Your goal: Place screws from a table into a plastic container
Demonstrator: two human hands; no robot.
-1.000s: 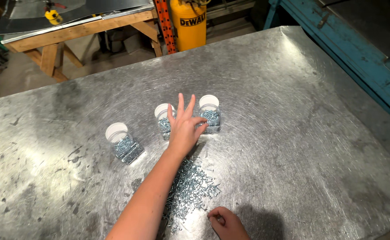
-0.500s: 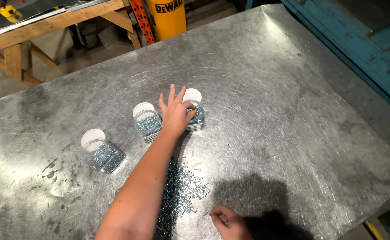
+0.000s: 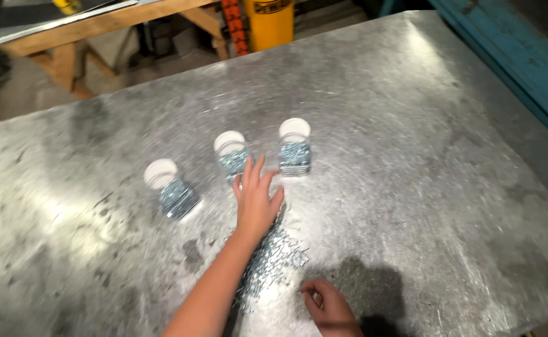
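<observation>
Three clear jars with white rims stand on a scratched metal table (image 3: 411, 187), each holding small silvery screws: a left jar (image 3: 169, 187), a middle jar (image 3: 233, 153) and a right jar (image 3: 294, 147). My left hand (image 3: 255, 200) is stretched out flat with fingers spread, palm down, just in front of the middle jar, holding nothing. Under my forearm lies a loose pile of silvery screws (image 3: 274, 262). My right hand (image 3: 327, 306) rests at the near edge beside the pile, fingers curled onto the tabletop; whether it pinches a screw I cannot tell.
A wooden workbench frame (image 3: 87, 31) and a yellow canister (image 3: 275, 19) stand on the floor beyond the table's far edge. A blue metal structure (image 3: 523, 56) runs along the right side.
My left hand has drawn back from the jars toward me and now hovers in front of the middle jar. The view shifted, and my right hand shows more.
</observation>
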